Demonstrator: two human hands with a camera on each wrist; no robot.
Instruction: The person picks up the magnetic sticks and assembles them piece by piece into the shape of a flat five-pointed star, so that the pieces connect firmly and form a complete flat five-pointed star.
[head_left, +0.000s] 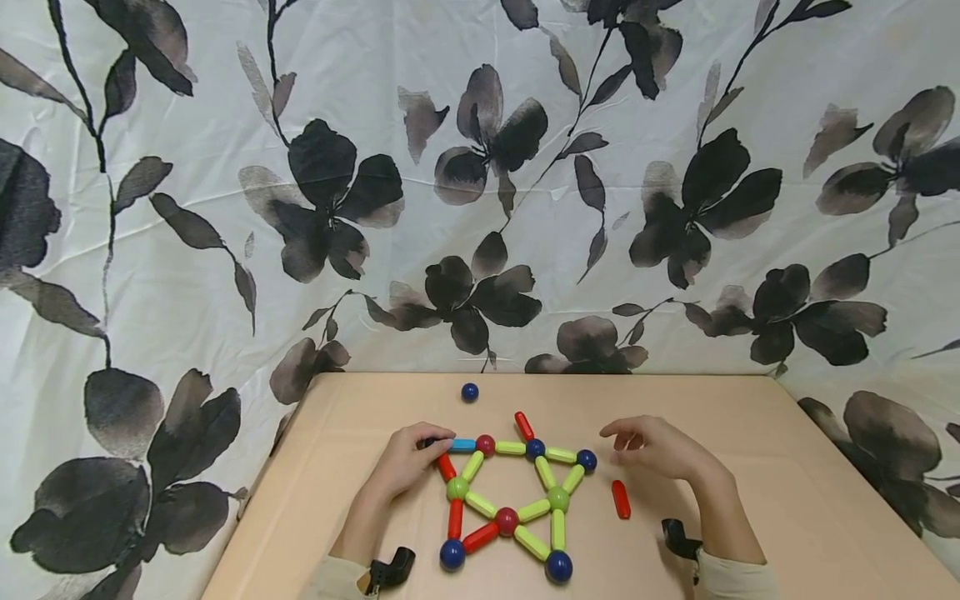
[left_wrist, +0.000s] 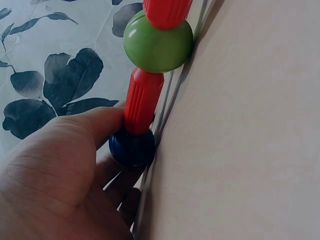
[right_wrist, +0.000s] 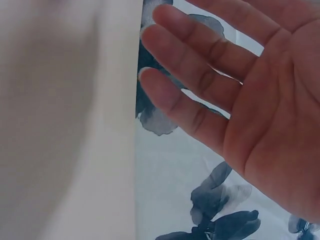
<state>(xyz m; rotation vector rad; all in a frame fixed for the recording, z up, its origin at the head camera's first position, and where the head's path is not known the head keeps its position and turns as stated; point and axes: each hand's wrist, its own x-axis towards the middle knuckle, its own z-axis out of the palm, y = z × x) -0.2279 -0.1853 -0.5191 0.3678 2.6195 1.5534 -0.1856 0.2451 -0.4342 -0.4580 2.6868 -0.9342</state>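
Note:
A flat structure of toy rods and balls lies on the table, with several yellow-green rods point(head_left: 532, 543) joining red, green and blue balls. My left hand point(head_left: 401, 462) holds the dark blue ball point(left_wrist: 132, 148) at its upper left corner, thumb on one side and fingers behind. From that ball a red rod point(left_wrist: 144, 102) leads to a green ball point(left_wrist: 158, 44), and a light blue rod point(head_left: 462, 446) to a red ball point(head_left: 485, 446). My right hand point(head_left: 660, 447) holds nothing, its fingers loosely bent above the table, right of a blue corner ball point(head_left: 587, 460).
A loose red rod point(head_left: 621, 500) lies between the structure and my right arm. Near the back edge sits a separate blue ball point(head_left: 469, 392). Another red rod point(head_left: 523, 425) sticks out from the structure's top. Behind the wooden table point(head_left: 360, 404) hangs a flowered cloth point(head_left: 420, 242).

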